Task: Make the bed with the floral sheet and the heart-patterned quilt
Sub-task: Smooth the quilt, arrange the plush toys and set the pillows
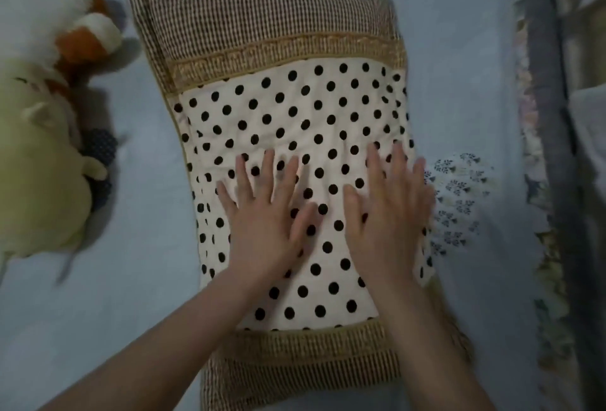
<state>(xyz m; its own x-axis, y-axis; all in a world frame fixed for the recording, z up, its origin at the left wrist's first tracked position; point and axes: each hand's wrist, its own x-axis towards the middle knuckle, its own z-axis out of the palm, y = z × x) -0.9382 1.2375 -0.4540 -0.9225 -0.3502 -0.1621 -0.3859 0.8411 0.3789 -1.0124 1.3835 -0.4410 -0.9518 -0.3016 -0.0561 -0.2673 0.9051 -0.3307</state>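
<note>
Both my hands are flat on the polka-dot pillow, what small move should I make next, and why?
Probably slide both hands forward to smooth the pillow. The left hand and right hand lie flat on it, and a crease runs across its cover just ahead of them.

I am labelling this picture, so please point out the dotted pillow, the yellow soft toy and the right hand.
dotted pillow (282,99): head view, on its dotted middle panel.
yellow soft toy (42,181): head view, on its round body.
right hand (390,227): head view, on the back of the hand.
</note>
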